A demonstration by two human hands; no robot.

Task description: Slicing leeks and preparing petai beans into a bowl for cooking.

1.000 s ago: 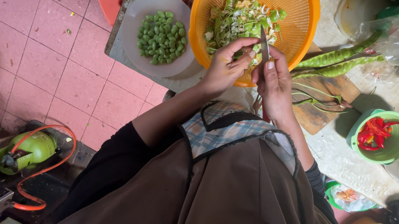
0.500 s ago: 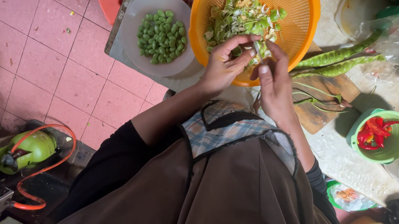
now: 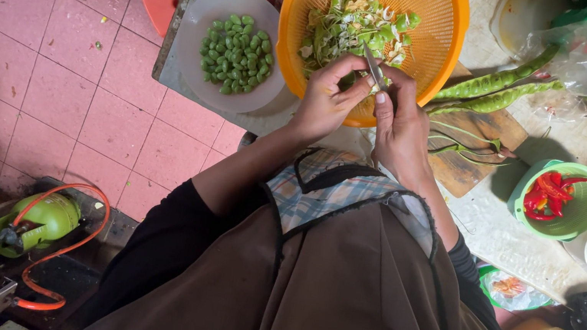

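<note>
At nine o'clock of the hands, a shallow grey plate (image 3: 193, 57) holds a heap of shelled green beans (image 3: 236, 53). The left hand (image 3: 324, 104) pinches its fingers together on a small green pod piece (image 3: 350, 80), touching the right hand (image 3: 400, 123), whose fingers are clamped on a thin metal knife (image 3: 373, 64). Both work over the round orange plastic colander (image 3: 437, 31) of green peelings at twelve o'clock. Long green bean pods (image 3: 494, 90) lie at two o'clock, beside a brown wooden cutting board (image 3: 478, 146).

We wear a brown headscarf (image 3: 335, 303), a blue-grey plaid shirt (image 3: 320, 192) with dark trim, and black sleeves (image 3: 165, 247) pushed up; bare hands, no rings visible.
</note>
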